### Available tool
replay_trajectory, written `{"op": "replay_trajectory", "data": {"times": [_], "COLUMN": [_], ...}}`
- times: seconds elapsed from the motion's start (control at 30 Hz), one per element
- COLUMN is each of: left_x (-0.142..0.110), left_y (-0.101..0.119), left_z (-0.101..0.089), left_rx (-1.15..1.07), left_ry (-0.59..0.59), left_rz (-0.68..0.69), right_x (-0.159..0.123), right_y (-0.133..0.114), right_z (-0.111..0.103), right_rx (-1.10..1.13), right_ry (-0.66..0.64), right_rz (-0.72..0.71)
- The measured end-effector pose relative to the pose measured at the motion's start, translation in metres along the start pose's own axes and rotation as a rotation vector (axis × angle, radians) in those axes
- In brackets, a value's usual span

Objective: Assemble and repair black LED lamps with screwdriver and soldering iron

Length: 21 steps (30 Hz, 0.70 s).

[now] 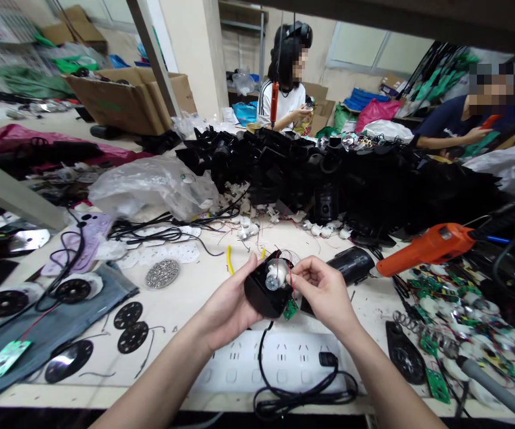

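My left hand is wrapped around a black plastic housing, tilted with its opening toward me. A small white part with a clear round end, which looks like a little motor, sits in the housing. With thumb and forefinger together, my right hand pinches a thin red wire at the opening's right side. Below those fingertips hangs a small green circuit board. Yellow-handled pliers lie partly hidden behind the housing. Just beyond my right hand rests a black cylindrical casing.
An orange electric screwdriver lies at right, near piled circuit boards and wires. A white power strip with a coiled black cable is in front. Black casings heap up behind. Black discs lie left. Two people sit beyond.
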<state>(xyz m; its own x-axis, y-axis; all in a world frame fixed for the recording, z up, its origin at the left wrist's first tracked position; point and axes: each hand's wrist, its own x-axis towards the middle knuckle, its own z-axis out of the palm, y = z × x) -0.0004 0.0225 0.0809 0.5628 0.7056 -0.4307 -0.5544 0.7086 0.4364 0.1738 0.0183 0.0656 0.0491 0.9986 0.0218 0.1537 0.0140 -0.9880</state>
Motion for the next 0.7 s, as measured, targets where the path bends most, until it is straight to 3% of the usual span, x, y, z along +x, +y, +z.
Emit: {"op": "replay_trajectory", "data": {"times": [0.53,0.7], "left_x": [0.003,0.001], "left_y": [-0.001,0.000], "left_z": [0.005,0.011], "left_rx": [-0.019,-0.023], "left_ry": [-0.021,0.057], "left_rz": [-0.010,0.038], "right_x": [0.003,-0.002], "right_y": [-0.005,-0.006], "right_z": [-0.007,-0.007], "right_rx": [-0.082,-0.197], "right_ry": [-0.063,-0.073], "right_rz": [-0.078,-0.186]}}
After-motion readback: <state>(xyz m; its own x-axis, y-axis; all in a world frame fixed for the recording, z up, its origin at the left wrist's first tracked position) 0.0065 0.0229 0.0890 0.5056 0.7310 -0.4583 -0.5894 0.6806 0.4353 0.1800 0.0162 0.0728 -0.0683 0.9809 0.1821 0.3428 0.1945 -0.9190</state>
